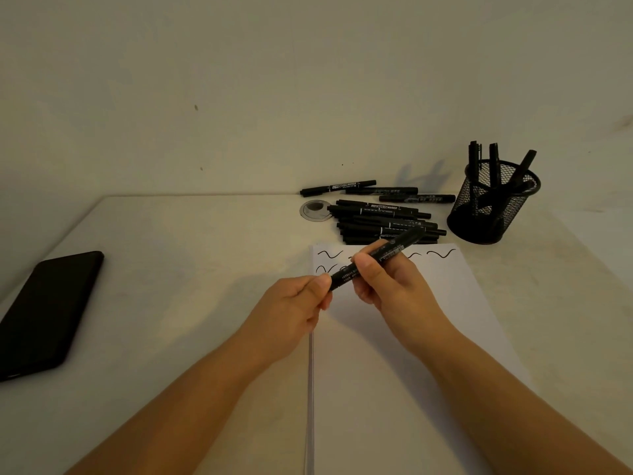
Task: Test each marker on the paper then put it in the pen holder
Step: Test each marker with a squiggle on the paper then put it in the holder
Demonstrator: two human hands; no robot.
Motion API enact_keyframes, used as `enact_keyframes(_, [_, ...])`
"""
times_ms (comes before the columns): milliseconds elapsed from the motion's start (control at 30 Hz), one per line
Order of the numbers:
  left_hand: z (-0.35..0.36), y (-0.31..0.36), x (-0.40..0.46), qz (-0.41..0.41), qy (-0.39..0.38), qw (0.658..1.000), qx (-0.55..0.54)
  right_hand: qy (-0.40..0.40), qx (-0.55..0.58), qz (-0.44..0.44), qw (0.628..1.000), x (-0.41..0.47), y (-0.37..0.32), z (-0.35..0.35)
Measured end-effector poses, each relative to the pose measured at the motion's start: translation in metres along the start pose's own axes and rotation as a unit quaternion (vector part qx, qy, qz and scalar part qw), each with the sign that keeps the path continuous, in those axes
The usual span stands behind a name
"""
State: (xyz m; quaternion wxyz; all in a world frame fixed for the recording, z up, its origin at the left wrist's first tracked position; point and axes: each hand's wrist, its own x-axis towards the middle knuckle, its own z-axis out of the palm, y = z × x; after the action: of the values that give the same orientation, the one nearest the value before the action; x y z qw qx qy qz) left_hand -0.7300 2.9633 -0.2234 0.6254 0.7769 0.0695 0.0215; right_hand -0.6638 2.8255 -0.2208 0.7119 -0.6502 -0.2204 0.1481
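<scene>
Marker (375, 260), black with pale print along its barrel, is held slantwise above the upper part of the paper (394, 371), its lower end toward the left and its upper end toward the pile beyond. The lower end is pinched by the left hand (294, 306), whose thumb and curled fingers are closed round the tip; whether a cap is on cannot be told. The barrel is gripped near its middle by the right hand (394, 289), the fingers being wrapped round it with the thumb on top. Several black squiggles (442, 253) are seen along the top edge of the paper, some hidden behind the hands. Just beyond the paper a pile of black markers (383, 219) is laid on the table (188, 252), touching a round grey grommet (315, 210) at its left. To the right of the pile a black mesh pen holder (493, 207) is stood upright, with a few markers leaning in it. Well apart, at the left edge, a black phone (48, 313) is laid flat.
</scene>
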Motion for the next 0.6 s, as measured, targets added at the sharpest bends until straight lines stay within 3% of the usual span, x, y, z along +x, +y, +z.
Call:
enact_keyframes(167, [-0.005, -0.007, 0.003, 0.077, 0.078, 0.979, 0.171, 0.015, 0.001, 0.028, 0.999, 0.002, 0.005, -0.003])
enact_keyframes(333, [-0.011, -0.013, 0.006, 0.099, 0.135, 0.966, 0.195, 0.101, 0.080, 0.070, 0.989, 0.011, 0.004, -0.021])
enact_keyframes(467, [-0.013, -0.015, 0.008, 0.110, 0.150, 0.961, 0.204, 0.119, -0.144, -0.005, 0.982, 0.015, 0.003, -0.031])
enact_keyframes(600, [-0.011, -0.009, 0.009, 0.128, 0.162, 0.952, 0.225, 0.082, -0.380, -0.175, 0.904, 0.011, 0.000, -0.024])
